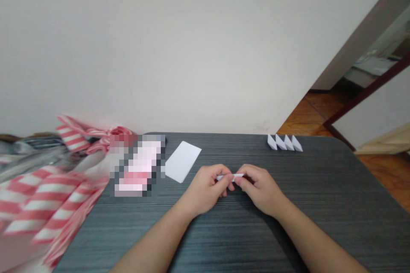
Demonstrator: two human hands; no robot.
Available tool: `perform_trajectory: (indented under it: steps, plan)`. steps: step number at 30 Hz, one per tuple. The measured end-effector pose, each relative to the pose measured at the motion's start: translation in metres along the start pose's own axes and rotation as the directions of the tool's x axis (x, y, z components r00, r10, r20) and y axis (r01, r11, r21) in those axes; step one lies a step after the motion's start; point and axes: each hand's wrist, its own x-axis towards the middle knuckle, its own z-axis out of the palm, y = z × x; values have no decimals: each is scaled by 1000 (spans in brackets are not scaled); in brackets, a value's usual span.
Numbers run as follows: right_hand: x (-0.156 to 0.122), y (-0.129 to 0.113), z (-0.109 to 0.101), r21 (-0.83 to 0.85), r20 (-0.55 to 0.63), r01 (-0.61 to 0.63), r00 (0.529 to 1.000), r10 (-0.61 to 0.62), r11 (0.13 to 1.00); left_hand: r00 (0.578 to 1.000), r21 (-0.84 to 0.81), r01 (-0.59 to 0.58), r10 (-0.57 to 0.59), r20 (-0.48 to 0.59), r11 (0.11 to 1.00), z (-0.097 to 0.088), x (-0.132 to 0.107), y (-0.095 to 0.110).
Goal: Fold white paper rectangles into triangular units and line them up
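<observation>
Seen from the head, the left hand [205, 190] and right hand [261, 190] meet above the dark counter [323, 196], their fingers [224, 174] pinched shut on a narrow white paper strip [229, 177]. Beyond lie a white paper rectangle [182, 161] and a row of four folded paper pieces [285, 143]; a red-striped cloth [41, 198] heaps at left.

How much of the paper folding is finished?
Four folded white paper pieces stand in a row at the far edge of the dark table. The left hand and right hand pinch a narrow paper strip. Left over: a flat white paper rectangle lies nearby, seemingly not folded yet.
</observation>
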Motion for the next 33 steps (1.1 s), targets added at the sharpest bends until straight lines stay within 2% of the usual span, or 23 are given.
perform_trajectory:
  steps: [9, 16, 26, 30, 33]
  plan:
    - [-1, -1, -3, -9, -60, -30, 998, 30, 999, 1000, -14, 16, -16, -8, 1000, 0, 1, 4]
    - [-1, 2, -4, 9, -112, -59, 992, 60, 998, 999, -115, 34, -34, 0, 993, 0, 2, -2]
    - [-2, 9, 1, 175, -35, -160, 985, 169, 971, 999, -82, 34, -35, -13, 996, -1, 1, -7]
    - [-2, 7, 1, 82, 15, -137, 991, 136, 987, 999, -75, 39, -39, 4, 996, -1, 1, -4]
    - [-2, 4, -1, 46, -4, -109, 994, 109, 993, 1000, -100, 29, -28, 10, 995, -2, 2, -3]
